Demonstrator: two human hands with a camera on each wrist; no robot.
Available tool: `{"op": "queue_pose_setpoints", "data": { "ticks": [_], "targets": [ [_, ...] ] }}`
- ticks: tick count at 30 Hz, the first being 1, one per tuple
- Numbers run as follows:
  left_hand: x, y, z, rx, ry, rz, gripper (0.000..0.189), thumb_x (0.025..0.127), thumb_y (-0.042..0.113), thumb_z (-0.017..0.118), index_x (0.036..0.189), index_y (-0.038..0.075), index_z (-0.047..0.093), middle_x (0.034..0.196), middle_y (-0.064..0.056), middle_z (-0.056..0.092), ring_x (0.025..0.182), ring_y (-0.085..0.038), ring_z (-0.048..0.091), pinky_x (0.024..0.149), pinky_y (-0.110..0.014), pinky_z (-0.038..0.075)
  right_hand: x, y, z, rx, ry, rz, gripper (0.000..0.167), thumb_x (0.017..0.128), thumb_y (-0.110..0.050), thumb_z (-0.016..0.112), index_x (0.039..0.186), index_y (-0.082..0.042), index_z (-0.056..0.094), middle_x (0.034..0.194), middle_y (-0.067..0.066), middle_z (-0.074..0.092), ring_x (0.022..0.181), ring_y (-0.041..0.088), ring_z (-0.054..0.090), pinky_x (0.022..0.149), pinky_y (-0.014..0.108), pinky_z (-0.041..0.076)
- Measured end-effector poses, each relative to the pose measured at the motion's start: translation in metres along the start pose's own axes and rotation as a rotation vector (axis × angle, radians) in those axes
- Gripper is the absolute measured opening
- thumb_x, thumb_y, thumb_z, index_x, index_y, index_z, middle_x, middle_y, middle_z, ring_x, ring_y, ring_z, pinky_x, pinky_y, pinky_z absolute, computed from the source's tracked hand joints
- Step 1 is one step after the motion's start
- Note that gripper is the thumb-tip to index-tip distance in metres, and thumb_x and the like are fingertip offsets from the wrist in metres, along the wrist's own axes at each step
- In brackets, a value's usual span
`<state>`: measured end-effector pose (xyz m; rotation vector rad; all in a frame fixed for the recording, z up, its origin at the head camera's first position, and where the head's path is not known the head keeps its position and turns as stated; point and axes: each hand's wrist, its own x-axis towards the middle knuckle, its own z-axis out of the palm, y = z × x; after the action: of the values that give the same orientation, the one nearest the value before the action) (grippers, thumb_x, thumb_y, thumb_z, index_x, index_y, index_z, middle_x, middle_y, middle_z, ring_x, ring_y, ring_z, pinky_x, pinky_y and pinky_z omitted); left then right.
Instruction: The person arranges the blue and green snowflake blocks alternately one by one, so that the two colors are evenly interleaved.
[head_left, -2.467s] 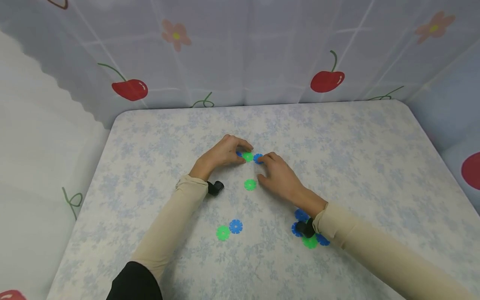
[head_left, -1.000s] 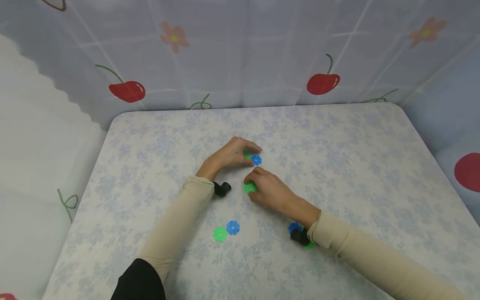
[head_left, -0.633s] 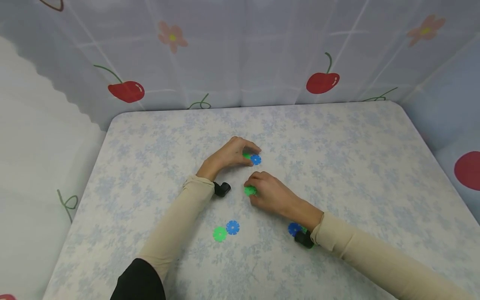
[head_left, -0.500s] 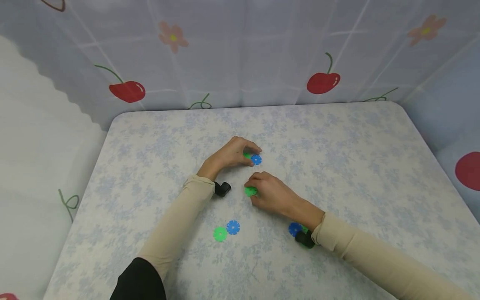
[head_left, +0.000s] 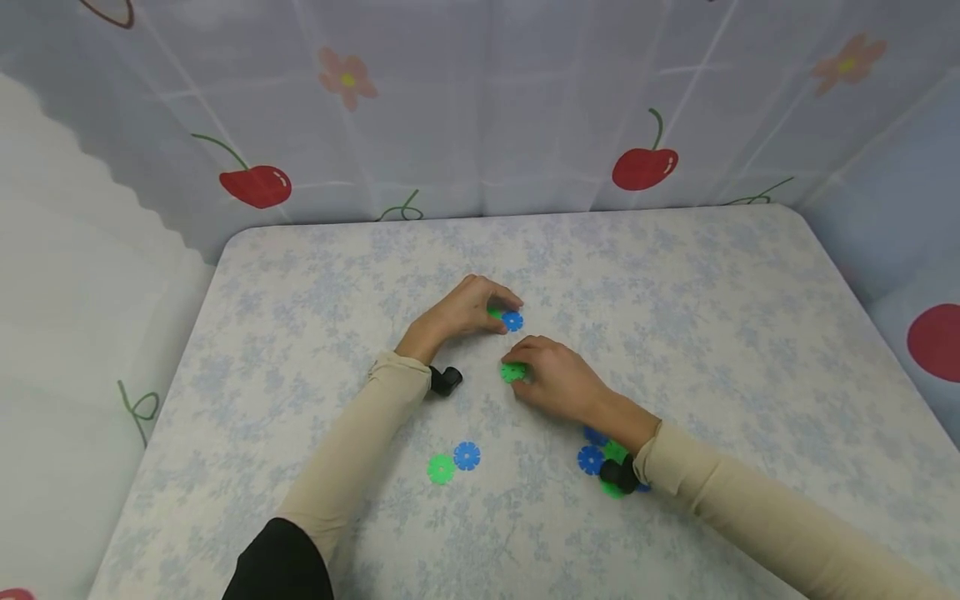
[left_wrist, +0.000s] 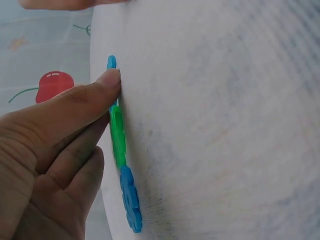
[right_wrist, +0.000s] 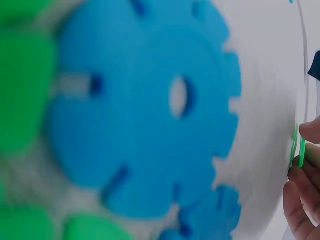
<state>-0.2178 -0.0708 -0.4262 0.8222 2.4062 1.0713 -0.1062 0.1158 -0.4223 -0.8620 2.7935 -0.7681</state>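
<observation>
My left hand (head_left: pixel 471 307) pinches a blue notched disc (left_wrist: pixel 111 61) between thumb and fingers. In the left wrist view that disc meets a green notched disc (left_wrist: pixel 118 137), and another blue disc (left_wrist: pixel 131 200) follows in line, close to the table. The head view shows part of the green disc (head_left: pixel 494 314) and the blue end disc (head_left: pixel 513 322) beside my fingers. Nearer the body, my right hand (head_left: pixel 558 379) pinches a separate green disc (head_left: pixel 513 372), seen edge-on in the right wrist view. A second green edge (right_wrist: pixel 294 145) shows beside it there; what it belongs to is unclear.
A loose green disc (head_left: pixel 441 468) and a blue disc (head_left: pixel 467 456) lie side by side at the front. Under my right forearm is a pile of blue discs (head_left: pixel 590 460) and green discs (head_left: pixel 615 452), partly hidden by the black wrist camera (head_left: pixel 619 475). A patterned cloth covers the table (head_left: pixel 712 333).
My right hand has left the blue end disc, come nearer the body and taken hold of the single green disc, which has since shifted slightly right. My left hand has moved a little right.
</observation>
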Motion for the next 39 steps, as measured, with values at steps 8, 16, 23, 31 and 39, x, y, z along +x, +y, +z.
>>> {"op": "queue_pose_setpoints", "data": {
  "ticks": [8,16,23,31,39],
  "targets": [
    [-0.001,0.001,0.001,-0.001,-0.015,-0.023,0.045,0.078,0.003,0.081,0.122,0.006,0.070,0.117,-0.003,0.071,0.111,-0.015,0.065,0.093,-0.023,0.051,0.005,0.014,-0.006,0.055,0.058,0.079,0.032,0.086,-0.011,0.074,0.116,-0.002,0.072,0.116,0.009,0.066,0.105,0.026,0.064,0.090,0.042,0.053],
    [0.000,0.003,0.000,0.007,-0.022,-0.035,0.046,0.078,0.002,0.082,0.122,0.006,0.070,0.117,-0.003,0.071,0.111,-0.015,0.065,0.093,-0.024,0.051,0.012,0.024,-0.011,0.087,0.126,0.123,0.032,0.085,-0.008,0.072,0.116,0.002,0.071,0.113,0.014,0.067,0.103,0.030,0.065,0.088,0.045,0.054],
    [-0.001,0.001,0.001,0.027,-0.013,-0.031,0.045,0.078,0.003,0.082,0.121,0.006,0.071,0.117,-0.003,0.070,0.111,-0.015,0.065,0.094,-0.025,0.050,0.021,0.032,-0.015,0.089,0.141,0.189,0.033,0.087,-0.009,0.069,0.119,0.001,0.070,0.116,0.014,0.066,0.101,0.028,0.065,0.086,0.043,0.054],
    [-0.001,0.002,0.001,0.029,-0.003,-0.013,0.044,0.078,0.003,0.082,0.120,0.006,0.071,0.117,-0.004,0.071,0.110,-0.016,0.065,0.093,-0.025,0.051,0.027,0.036,-0.016,0.061,0.145,0.198,0.034,0.087,-0.009,0.068,0.119,0.001,0.070,0.117,0.015,0.065,0.103,0.030,0.063,0.086,0.044,0.054],
    [0.000,0.002,0.000,0.034,-0.006,-0.015,0.044,0.079,0.003,0.082,0.121,0.006,0.070,0.118,-0.005,0.070,0.111,-0.017,0.065,0.094,-0.026,0.051,0.029,0.038,-0.016,0.020,0.135,0.206,0.033,0.088,-0.009,0.069,0.120,-0.001,0.069,0.121,0.014,0.064,0.111,0.031,0.060,0.090,0.045,0.053]
  ]
}}
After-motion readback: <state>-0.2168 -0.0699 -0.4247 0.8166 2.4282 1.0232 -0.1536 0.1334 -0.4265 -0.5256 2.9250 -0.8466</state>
